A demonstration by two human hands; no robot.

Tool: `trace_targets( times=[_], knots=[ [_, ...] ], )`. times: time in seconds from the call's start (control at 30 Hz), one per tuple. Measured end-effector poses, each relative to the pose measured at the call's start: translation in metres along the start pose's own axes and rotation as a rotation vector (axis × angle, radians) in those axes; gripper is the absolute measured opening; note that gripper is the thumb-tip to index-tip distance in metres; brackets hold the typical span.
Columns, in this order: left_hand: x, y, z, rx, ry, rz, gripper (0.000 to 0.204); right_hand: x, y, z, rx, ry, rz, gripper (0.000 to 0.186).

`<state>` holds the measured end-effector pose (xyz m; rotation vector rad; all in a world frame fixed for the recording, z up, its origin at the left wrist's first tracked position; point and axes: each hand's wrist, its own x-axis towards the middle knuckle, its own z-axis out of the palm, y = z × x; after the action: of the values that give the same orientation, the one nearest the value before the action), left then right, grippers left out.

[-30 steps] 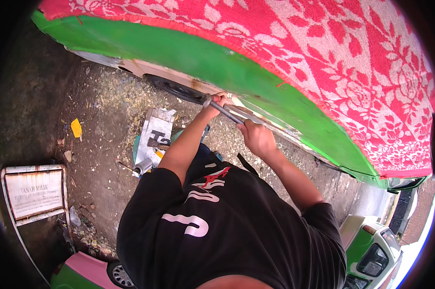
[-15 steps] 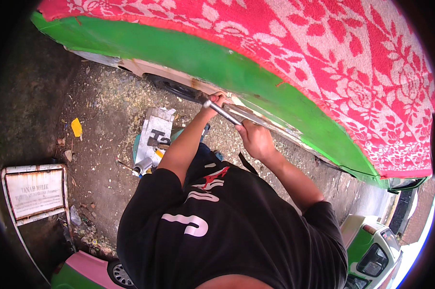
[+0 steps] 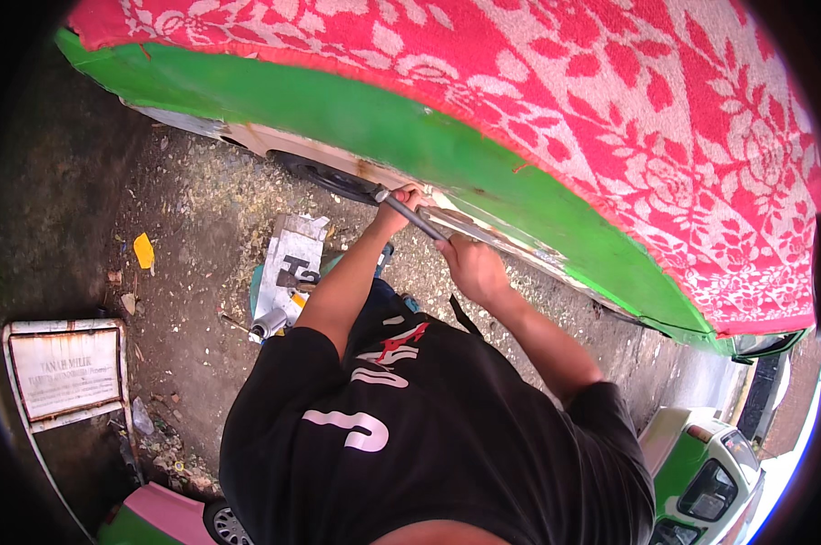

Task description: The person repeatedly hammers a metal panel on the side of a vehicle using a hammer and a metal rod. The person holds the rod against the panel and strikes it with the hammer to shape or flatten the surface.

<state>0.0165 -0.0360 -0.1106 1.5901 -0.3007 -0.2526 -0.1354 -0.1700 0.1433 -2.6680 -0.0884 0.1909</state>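
Observation:
My right hand (image 3: pixel 477 271) is closed round the handle of a metal hammer (image 3: pixel 417 219), which slants up and left. The hammer's head lies over or beside my left hand (image 3: pixel 400 208), close to the lower side of a green car (image 3: pixel 338 104). My left hand is closed against the pale, scraped strip along the car's lower body. What its fingers hold, if anything, is hidden. A dark wheel (image 3: pixel 324 178) shows just left of the hammer head.
A red and white flowered cloth (image 3: pixel 556 118) covers the car's top. Printed sheeting (image 3: pixel 288 250) with tools and a grey can (image 3: pixel 270 322) lies on the littered ground. A framed sign (image 3: pixel 65 372) stands left. Other vehicles, including a green-white one (image 3: pixel 701 481), are behind me.
The hammer and my right hand have shifted slightly left and the hammer's angle has changed a little. My left hand stays at the car's lower side. The whole view has moved slightly.

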Motion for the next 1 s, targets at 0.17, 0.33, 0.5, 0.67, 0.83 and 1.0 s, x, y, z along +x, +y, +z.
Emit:
trace_targets(
  times=[0.17,0.33,0.5,0.67,0.83,1.0],
  knots=[
    [-0.002,0.001,-0.003,-0.089,-0.005,-0.049,0.013,-0.003,-0.011,-0.008,0.057,-0.011,0.026,0.041],
    [-0.005,-0.001,-0.009,0.033,-0.002,0.017,0.017,0.001,-0.009,-0.007,0.067,0.038,-0.045,0.039],
    [-0.017,0.026,0.001,0.212,-0.109,0.071,0.017,0.002,0.003,0.004,-0.118,-0.1,0.104,0.039],
    [-0.027,0.033,0.017,-0.077,0.009,-0.036,0.015,-0.029,0.014,0.004,0.004,0.068,0.031,0.036],
    [-0.01,0.004,0.015,0.001,0.051,-0.039,0.015,-0.032,0.023,0.004,0.001,0.031,-0.017,0.034],
    [-0.012,0.025,0.022,-0.108,0.107,0.059,0.016,-0.042,0.008,-0.002,0.016,0.086,-0.059,0.035]
  ],
)
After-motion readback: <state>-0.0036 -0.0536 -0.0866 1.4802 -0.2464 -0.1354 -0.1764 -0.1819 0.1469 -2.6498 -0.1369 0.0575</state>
